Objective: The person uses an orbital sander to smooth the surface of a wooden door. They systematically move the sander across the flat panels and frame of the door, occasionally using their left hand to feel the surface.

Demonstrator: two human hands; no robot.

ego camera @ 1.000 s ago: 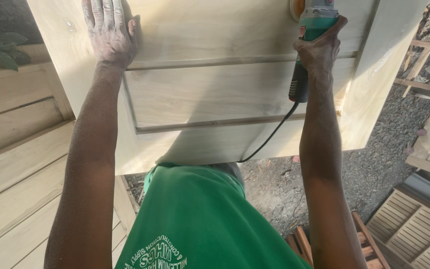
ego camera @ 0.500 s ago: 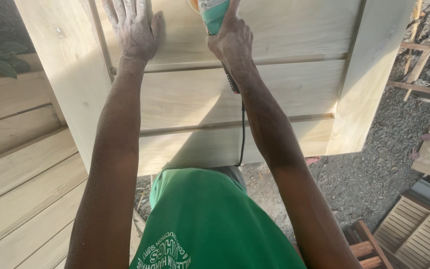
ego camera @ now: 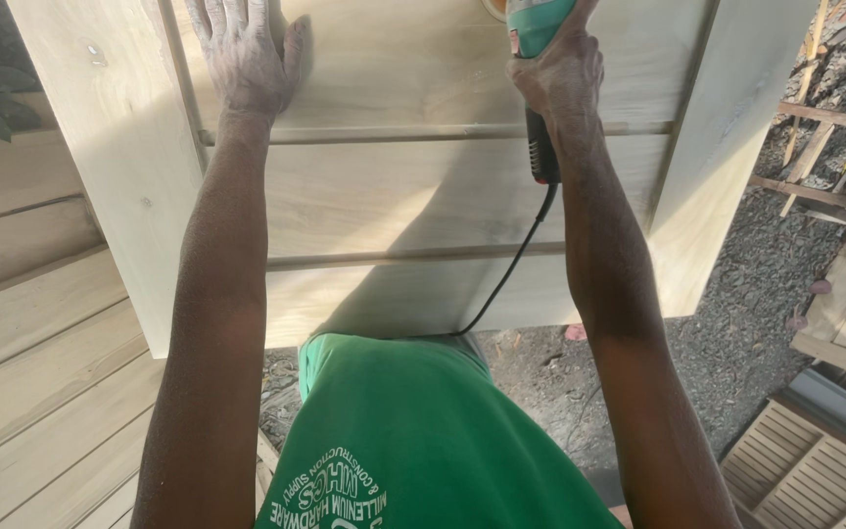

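I read the step in hand as sanding a raised panel on a pale wooden door (ego camera: 413, 196) that lies flat ahead of the person. The right hand (ego camera: 562, 78) is clenched around the teal body of a power sander (ego camera: 539, 24), fingers wrapped fully about the housing; the tool's head sits beyond the grip at the top edge of the view and is mostly cut off, so I cannot tell whether the disc touches the wood. A black handle and cord (ego camera: 511, 269) trail from below the grip, across the panel and off the door's near edge. The left hand (ego camera: 245, 54) grasps nothing: it lies flat and spread on the same panel, well to the left of the tool grip, dusted with pale powder. In my judgement the next pass calls for steady downward pressure, the bracing palm clear of the tool path, and slack in the cord. The door surface is bare, unfinished wood with horizontal rails. Left of the grip lie stacked wooden boards (ego camera: 31, 333); below and right is gravel ground (ego camera: 736, 333), with a slatted wooden panel (ego camera: 805, 470) beside it.
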